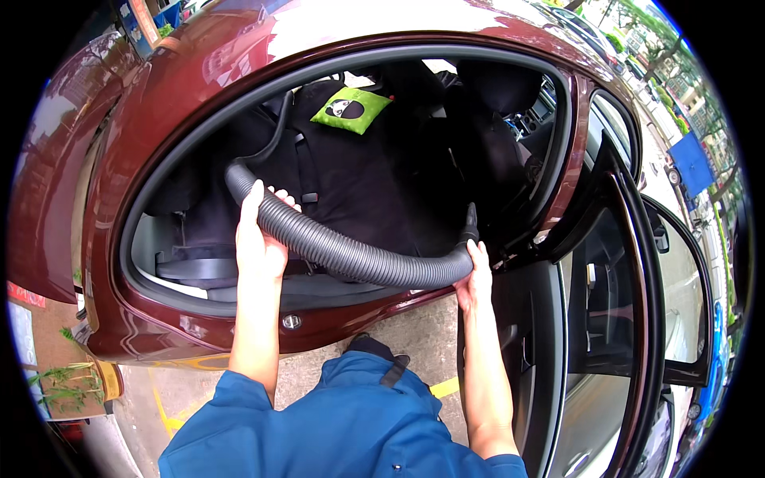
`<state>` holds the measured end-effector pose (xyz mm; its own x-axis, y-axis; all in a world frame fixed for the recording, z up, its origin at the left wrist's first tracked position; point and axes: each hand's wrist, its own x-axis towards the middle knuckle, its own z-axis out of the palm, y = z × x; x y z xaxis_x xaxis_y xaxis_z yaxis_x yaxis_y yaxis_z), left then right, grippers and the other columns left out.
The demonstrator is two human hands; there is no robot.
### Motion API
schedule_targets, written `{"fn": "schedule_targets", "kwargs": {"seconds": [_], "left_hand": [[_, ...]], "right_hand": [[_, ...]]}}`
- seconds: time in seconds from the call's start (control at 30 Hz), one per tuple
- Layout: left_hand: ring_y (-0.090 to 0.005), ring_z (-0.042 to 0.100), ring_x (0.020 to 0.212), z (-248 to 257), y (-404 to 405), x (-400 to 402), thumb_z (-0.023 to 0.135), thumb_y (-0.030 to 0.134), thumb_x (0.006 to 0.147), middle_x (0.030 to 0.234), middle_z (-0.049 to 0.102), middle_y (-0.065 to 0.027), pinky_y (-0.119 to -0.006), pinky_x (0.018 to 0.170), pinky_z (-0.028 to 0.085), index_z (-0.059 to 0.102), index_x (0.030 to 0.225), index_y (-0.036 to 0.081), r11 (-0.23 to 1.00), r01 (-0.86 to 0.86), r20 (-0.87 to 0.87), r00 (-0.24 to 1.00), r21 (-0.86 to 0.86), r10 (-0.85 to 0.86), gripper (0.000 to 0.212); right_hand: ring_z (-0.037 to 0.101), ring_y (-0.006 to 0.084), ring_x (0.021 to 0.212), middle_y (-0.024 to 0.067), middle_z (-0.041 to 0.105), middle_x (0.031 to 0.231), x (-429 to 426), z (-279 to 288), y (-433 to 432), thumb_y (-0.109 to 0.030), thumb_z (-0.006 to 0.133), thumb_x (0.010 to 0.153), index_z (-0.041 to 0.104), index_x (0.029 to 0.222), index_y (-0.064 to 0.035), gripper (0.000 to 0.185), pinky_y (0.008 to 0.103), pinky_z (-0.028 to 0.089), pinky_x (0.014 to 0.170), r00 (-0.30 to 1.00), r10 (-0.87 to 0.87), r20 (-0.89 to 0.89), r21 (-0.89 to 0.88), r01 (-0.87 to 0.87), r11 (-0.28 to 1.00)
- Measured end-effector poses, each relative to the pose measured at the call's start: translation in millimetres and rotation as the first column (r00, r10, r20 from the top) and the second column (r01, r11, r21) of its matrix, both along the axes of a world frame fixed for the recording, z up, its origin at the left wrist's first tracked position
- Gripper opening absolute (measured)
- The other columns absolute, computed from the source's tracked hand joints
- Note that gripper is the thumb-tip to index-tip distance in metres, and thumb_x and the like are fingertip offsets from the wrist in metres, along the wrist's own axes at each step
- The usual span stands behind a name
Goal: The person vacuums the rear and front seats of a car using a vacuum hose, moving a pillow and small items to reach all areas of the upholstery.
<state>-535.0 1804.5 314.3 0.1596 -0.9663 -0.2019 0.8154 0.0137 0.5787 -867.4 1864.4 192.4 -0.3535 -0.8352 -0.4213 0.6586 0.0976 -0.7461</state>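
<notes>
A ribbed black vacuum hose (358, 254) hangs in a curve between my two hands at the rear doorway of a dark red car. My left hand (263, 230) grips the hose near its left end, where it bends away into the car. Near the other end, my right hand (474, 275) is closed round the hose just below a dark narrow nozzle (471, 218), which points into the cabin. Beyond the hose lies the black-covered rear seat (352, 173), with a seat belt buckle (309, 197) on it. A green cushion (351, 110) with a cartoon figure rests on the seat's far part.
The opened rear door (547, 358) stands close at my right, its window frame reaching outward. The red door sill (334, 334) and a metal striker (291, 322) are in front of me. A front seat (490, 137) is inside at the right. Potted plants (72, 382) are at lower left.
</notes>
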Motion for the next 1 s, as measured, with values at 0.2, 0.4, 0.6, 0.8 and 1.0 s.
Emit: {"fn": "schedule_targets", "kwargs": {"seconds": [0.2,0.4,0.6,0.8,1.0], "left_hand": [[-0.0199,0.064,0.084,-11,-5,7,0.066,0.029,0.092,0.092,0.065,-0.0106,-0.035,0.078,0.055,0.056,0.107,0.002,0.997,0.012,0.133,0.991,-0.078,-0.001,0.032],[-0.0176,0.064,0.083,-22,-26,-20,0.062,0.029,0.095,0.093,0.067,-0.0109,-0.033,0.076,0.054,0.058,0.107,0.003,0.994,-0.082,0.193,0.977,-0.069,0.094,0.029],[-0.0216,0.066,0.091,-23,-75,-68,0.063,0.029,0.095,0.096,0.067,-0.0126,-0.04,0.084,0.055,0.059,0.103,0.004,0.997,0.045,0.089,0.995,-0.06,-0.039,0.027],[-0.0281,0.059,0.11,-16,-198,-134,0.066,0.025,0.093,0.113,0.064,-0.0141,-0.049,0.101,0.046,0.056,0.121,0.007,0.954,0.27,-0.097,0.954,-0.13,-0.283,0.035],[-0.0278,0.058,0.111,-10,-347,-259,0.053,0.019,0.099,0.117,0.061,-0.0113,-0.046,0.099,0.049,0.057,0.115,0.004,0.947,0.234,-0.32,0.9,-0.22,-0.297,0.022]], "right_hand": [[0.052,0.0226,0.116,0.0094,0.044,0.139,-20,35,-29,-0.013,0.068,0.087,0.02,0.154,-0.0151,0.083,0.0372,0.046,0.095,0.976,-0.05,-0.213,-0.169,0.014,0.985],[0.054,0.0211,0.114,0.0095,0.048,0.136,-51,59,-78,-0.013,0.068,0.087,0.023,0.153,-0.0127,0.08,0.0344,0.046,0.095,0.94,-0.03,-0.341,-0.153,-0.024,0.988],[0.056,0.0255,0.111,0.0141,0.045,0.137,-112,56,-141,-0.014,0.071,0.085,0.016,0.153,-0.0108,0.088,0.0411,0.05,0.092,0.972,-0.091,-0.219,-0.134,0.062,0.989],[0.051,0.0323,0.122,0.0138,0.044,0.142,-172,76,-223,-0.032,0.064,0.094,0.043,0.135,-0.0054,0.053,0.0441,0.045,0.099,0.998,-0.068,0.011,-0.302,0.068,0.951],[0.055,0.0394,0.12,0.0152,0.028,0.155,-145,58,-215,-0.028,0.062,0.095,0.014,0.152,-0.0047,0.078,0.0464,0.049,0.095,0.986,-0.02,-0.163,-0.291,-0.029,0.956]]}}
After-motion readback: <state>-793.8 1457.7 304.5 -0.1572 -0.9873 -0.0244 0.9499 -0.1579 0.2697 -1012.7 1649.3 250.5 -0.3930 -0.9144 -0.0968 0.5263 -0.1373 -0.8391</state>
